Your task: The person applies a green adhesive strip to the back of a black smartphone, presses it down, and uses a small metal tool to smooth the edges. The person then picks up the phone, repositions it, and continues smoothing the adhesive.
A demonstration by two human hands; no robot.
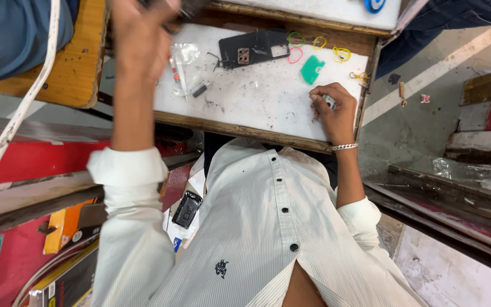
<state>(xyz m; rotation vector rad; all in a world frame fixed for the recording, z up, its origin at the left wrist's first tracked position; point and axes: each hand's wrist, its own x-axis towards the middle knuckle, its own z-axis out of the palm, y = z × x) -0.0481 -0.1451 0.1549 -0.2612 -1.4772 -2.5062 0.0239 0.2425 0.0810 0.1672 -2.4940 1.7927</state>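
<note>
My right hand (332,111) rests near the right edge of a scratched white work board (257,102), fingers curled around a small grey part (328,101); a silver bracelet circles the wrist. My left hand (143,34) is raised over the board's left end and blurred, with something dark (187,5) at its fingertips by the top edge. A black phone back panel (254,48) lies at the far side of the board, with a green plastic piece (312,69) and coloured rubber bands (295,55) beside it.
Clear plastic bags (186,54) and a small dark part (199,90) lie under my left arm. A black device (187,208) sits near my lap. A wooden seat (80,62), a white cable (18,113) and a person in blue (7,34) are at the left.
</note>
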